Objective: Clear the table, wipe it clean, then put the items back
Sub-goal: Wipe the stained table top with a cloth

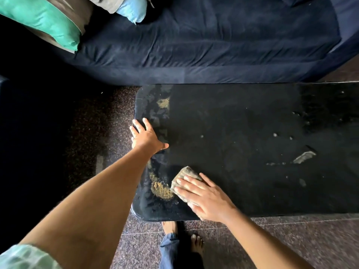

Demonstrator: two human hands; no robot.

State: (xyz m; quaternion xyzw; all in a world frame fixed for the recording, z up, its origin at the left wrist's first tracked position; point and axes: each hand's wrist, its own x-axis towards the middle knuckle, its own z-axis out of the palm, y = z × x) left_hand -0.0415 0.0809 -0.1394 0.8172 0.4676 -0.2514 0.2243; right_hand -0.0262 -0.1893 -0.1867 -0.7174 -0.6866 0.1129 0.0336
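A dark glass table fills the middle and right of the head view, with nothing standing on its top. My right hand lies flat with straight fingers on a folded grey cloth, pressing it on the table near the front left corner. Just left of the cloth is a yellowish-brown smear; a second one shows near the far left corner. My left hand rests spread on the table's left edge. Pale specks and a light streak mark the right part of the top.
A dark blue sofa runs along the table's far side, with a green cushion and a light blue one at its left end. Speckled stone floor surrounds the table. My bare feet stand at the table's front edge.
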